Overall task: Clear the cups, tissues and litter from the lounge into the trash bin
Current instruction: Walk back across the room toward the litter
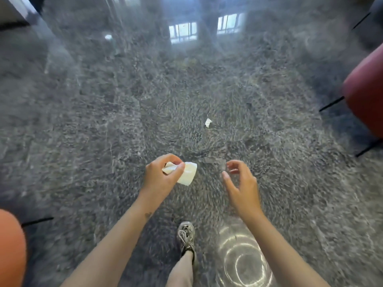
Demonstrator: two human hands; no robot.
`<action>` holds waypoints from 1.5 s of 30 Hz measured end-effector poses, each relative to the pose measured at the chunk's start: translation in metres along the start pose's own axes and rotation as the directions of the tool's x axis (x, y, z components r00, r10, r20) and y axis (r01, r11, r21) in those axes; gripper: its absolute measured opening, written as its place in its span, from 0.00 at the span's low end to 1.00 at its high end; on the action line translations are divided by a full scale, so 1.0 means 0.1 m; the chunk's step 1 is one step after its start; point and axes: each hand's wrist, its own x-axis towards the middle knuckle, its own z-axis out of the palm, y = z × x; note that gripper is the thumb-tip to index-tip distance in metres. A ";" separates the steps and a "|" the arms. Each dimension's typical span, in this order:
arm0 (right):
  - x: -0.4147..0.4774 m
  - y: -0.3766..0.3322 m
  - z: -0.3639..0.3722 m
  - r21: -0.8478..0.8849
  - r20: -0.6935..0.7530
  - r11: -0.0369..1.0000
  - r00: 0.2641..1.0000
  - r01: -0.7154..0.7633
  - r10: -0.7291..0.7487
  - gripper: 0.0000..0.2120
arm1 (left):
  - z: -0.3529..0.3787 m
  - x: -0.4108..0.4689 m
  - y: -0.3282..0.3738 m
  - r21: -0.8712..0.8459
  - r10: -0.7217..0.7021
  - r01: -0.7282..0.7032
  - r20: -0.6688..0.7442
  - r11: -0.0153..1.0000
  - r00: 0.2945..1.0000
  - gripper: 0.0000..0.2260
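While stepping across the dark glossy floor (103, 121), grips a crumpled white tissue (187, 172) in the left hand (163, 175), thumb and curled fingers clamped on the bunched end, carried in the air in front of the body, well above the floor. Probably bunched in one fist so as to leave the other free for gathering. Holds the right hand (240, 183) empty just to the side, fingers apart and loosely curved, touching nothing, seemingly readied for the next pick-up. Shows the tissue's long axis running sideways, from the left fist toward the right hand, with the loose flap pointing right and slightly downward, clear of the right hand. Sees a small white scrap (208, 122) lying on the floor ahead, a little right of centre, well apart from both hands and from the red chair (364, 90) at the right edge; long axis roughly fore-and-aft, slightly tilted. Catches another pale bit (108, 37) far off at upper left, too blurred to name. Finds no trash bin in view, so judged mid-collection, with the scrap likely next: calls for a stoop and a light right-hand pinch. Limp paper, apt to slip from a slack hold.
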 end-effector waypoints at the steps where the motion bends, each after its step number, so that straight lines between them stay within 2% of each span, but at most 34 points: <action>1: 0.25 -0.04 0.05 -0.018 -0.010 1.000 1.000 -0.018 0.018 0.08 | -0.07 0.26 0.04 0.009 -0.003 0.003 0.000 1.000 1.000 0.04; 7: 1.75 -0.06 0.09 -0.041 -0.077 0.991 0.989 -0.130 0.126 0.09 | -0.22 1.89 0.39 0.051 0.045 -0.047 0.043 0.998 0.998 0.04; 14: 3.56 0.34 0.20 -0.071 -0.079 0.980 0.981 -0.184 0.179 0.12 | 0.33 3.79 0.45 0.097 0.046 -0.057 0.107 0.994 0.993 0.03; 17: 4.52 0.84 0.46 -0.160 -0.099 0.963 0.974 -0.217 0.203 0.13 | 0.78 4.73 0.25 0.078 0.020 -0.026 0.079 0.997 0.997 0.05; 20: 5.37 1.44 0.88 -0.222 -0.052 0.941 0.967 -0.256 0.251 0.16 | 1.30 5.57 -0.14 0.059 -0.021 0.019 0.039 0.998 0.999 0.08; 24: 6.12 2.26 1.57 -0.259 0.004 0.923 0.955 -0.284 0.295 0.19 | 1.82 6.32 -0.88 -0.012 -0.080 0.080 -0.014 0.997 0.997 0.02; 30: 6.58 3.72 2.73 -0.318 0.068 0.878 0.915 -0.359 0.398 0.21 | 2.63 7.00 -2.31 -0.022 -0.181 0.181 0.012 0.983 0.983 0.05; 35: 6.67 4.85 3.63 -0.389 0.087 0.820 0.869 -0.421 0.487 0.24 | 3.16 7.32 -3.40 0.007 -0.242 0.242 0.080 0.970 0.967 0.02; 38: 6.70 5.31 4.07 -0.497 0.085 0.765 0.854 -0.410 0.513 0.28 | 3.36 7.42 -3.91 0.028 -0.296 0.295 0.090 0.955 0.951 0.02; 41: 6.70 5.57 4.32 -0.569 0.052 0.742 0.884 -0.356 0.464 0.31 | 3.51 7.46 -4.23 0.042 -0.328 0.325 0.109 0.945 0.939 0.03; 42: 6.71 5.62 4.37 -0.561 0.047 0.755 0.897 -0.341 0.440 0.28 | 3.54 7.47 -4.29 0.049 -0.321 0.317 0.113 0.947 0.940 0.05; 45: 6.71 5.60 4.42 -0.486 0.106 0.822 0.914 -0.297 0.392 0.14 | 3.59 7.48 -4.33 0.060 -0.319 0.313 0.116 0.948 0.941 0.07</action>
